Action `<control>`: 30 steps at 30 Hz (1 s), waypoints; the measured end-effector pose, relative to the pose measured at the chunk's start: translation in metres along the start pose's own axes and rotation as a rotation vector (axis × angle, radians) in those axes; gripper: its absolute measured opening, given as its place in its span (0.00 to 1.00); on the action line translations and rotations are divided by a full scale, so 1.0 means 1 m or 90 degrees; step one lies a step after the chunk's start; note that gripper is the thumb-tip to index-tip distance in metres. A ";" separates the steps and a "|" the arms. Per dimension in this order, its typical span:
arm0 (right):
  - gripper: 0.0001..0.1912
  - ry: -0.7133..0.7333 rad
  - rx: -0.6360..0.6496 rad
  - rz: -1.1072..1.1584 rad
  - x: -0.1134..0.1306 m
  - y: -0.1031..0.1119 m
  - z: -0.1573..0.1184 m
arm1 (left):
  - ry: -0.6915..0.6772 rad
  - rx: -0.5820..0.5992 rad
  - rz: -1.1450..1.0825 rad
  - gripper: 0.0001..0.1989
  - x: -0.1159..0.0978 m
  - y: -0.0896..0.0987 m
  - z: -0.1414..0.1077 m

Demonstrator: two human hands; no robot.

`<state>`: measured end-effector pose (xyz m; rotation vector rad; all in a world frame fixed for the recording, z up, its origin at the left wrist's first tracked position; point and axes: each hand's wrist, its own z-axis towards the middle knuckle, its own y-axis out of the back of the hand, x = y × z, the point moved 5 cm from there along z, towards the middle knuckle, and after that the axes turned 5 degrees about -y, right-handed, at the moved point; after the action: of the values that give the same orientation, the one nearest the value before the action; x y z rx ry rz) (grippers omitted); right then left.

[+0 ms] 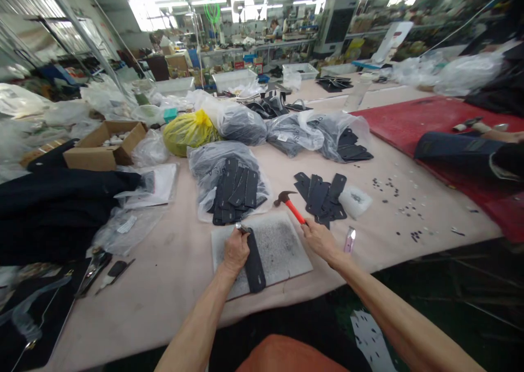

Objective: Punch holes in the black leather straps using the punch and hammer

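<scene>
My left hand (236,250) is closed around a short metal punch (242,228), held at the far end of a dark strap-like piece (255,265). The piece lies on a speckled white board (282,246) at the table's near edge. In my right hand (320,240) is a claw hammer (295,211) with a red handle, its head raised beyond the board, to the right of the punch. A pile of similar dark pieces (321,197) lies past the hammer. More dark pieces (235,194) rest on a clear plastic bag (200,164) behind the board.
Right of the pile sit a whitish block (355,200) and a small pinkish tool (349,240). Dark scraps (403,205) dot the table. Filled bags, a yellow bag (190,133) and a cardboard box (104,147) stand behind. Another person's hand (501,134) is at the far right.
</scene>
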<state>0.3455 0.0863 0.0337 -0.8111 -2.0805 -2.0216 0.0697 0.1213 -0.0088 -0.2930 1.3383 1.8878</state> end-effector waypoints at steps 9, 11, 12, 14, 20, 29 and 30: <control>0.14 0.203 0.047 0.049 0.105 -0.046 -0.014 | 0.134 -0.109 -0.054 0.12 0.007 0.015 0.002; 0.12 0.186 0.087 0.089 0.118 -0.061 -0.013 | 0.173 -0.133 -0.073 0.13 0.011 0.017 0.000; 0.12 0.181 0.109 0.111 0.122 -0.067 -0.012 | 0.193 -0.140 -0.084 0.13 0.012 0.018 -0.002; 0.12 0.180 0.149 0.157 0.123 -0.075 -0.012 | 0.225 -0.152 -0.096 0.13 0.013 0.020 -0.008; 0.12 0.164 0.101 0.065 0.115 -0.070 -0.022 | 0.220 -0.155 -0.098 0.13 -0.004 0.028 -0.035; 0.33 0.259 0.053 -0.044 0.128 -0.067 -0.053 | 0.327 -0.199 -0.098 0.11 0.005 0.031 -0.043; 0.34 0.260 0.045 -0.043 0.125 -0.068 -0.058 | 0.331 -0.200 -0.111 0.11 0.005 0.031 -0.043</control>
<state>0.1925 0.0686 0.0351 -0.2858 -1.9489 -1.9313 0.0340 0.0822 -0.0084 -1.0865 1.2762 1.9391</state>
